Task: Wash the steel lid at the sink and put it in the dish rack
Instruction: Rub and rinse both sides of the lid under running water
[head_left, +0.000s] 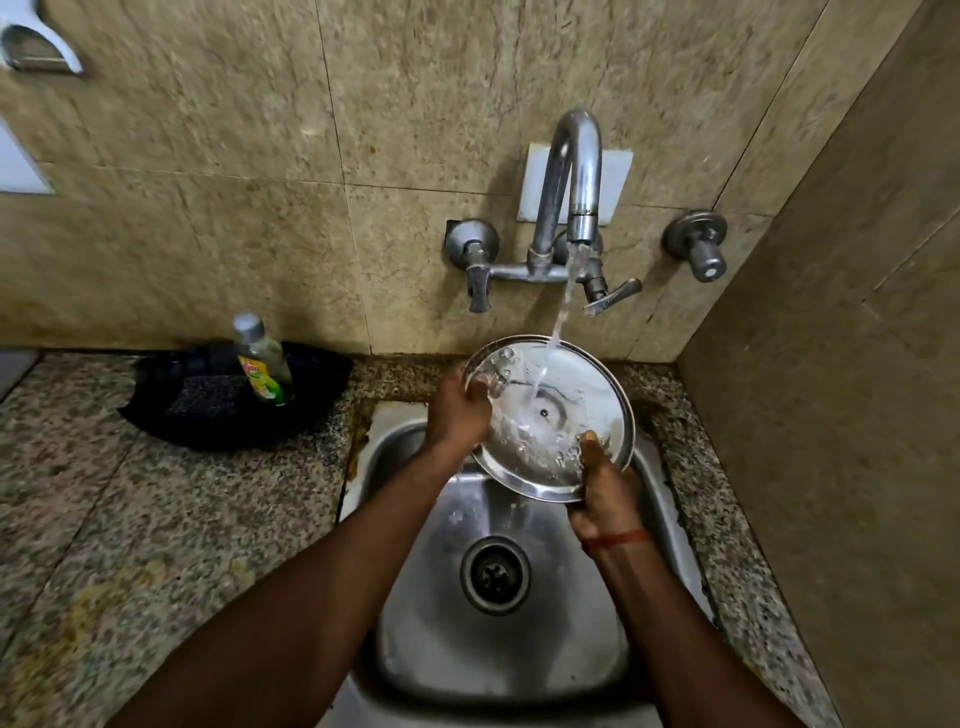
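**Rinse under way, rack not in sight**

Water runs from the tap (574, 176) onto the lid (550, 415), which we hold tilted over the far end of the sink (498, 644), its hollow side facing us. We judge the task to be in its washing part: the stream strikes the lid just above its middle and sheets down toward the near edge. No foam shows on the steel, so this looks to us like a rinse, though we cannot tell whether soap has been used at all. What is left, as far as we can see: finish the rinse, shut off the water, and carry the lid to the dish rack. No rack appears anywhere in view, so that step is wholly ahead.

Our hands are apart, both closed on the lid. Our left hand (460, 410) grips its far-left rim, fingers curled over the edge. Our right hand (605, 493) clamps the near-right rim, thumb lying inside the hollow.

Counted, largest first: one counter (130, 519), one sink with one drain (494, 574), one black tray (311, 384) on the counter at left, one tap with two levers, one lid, one separate wall valve (698, 244) at right, one scrub pad (205, 400) and one soap bottle (262, 361) in the tray.
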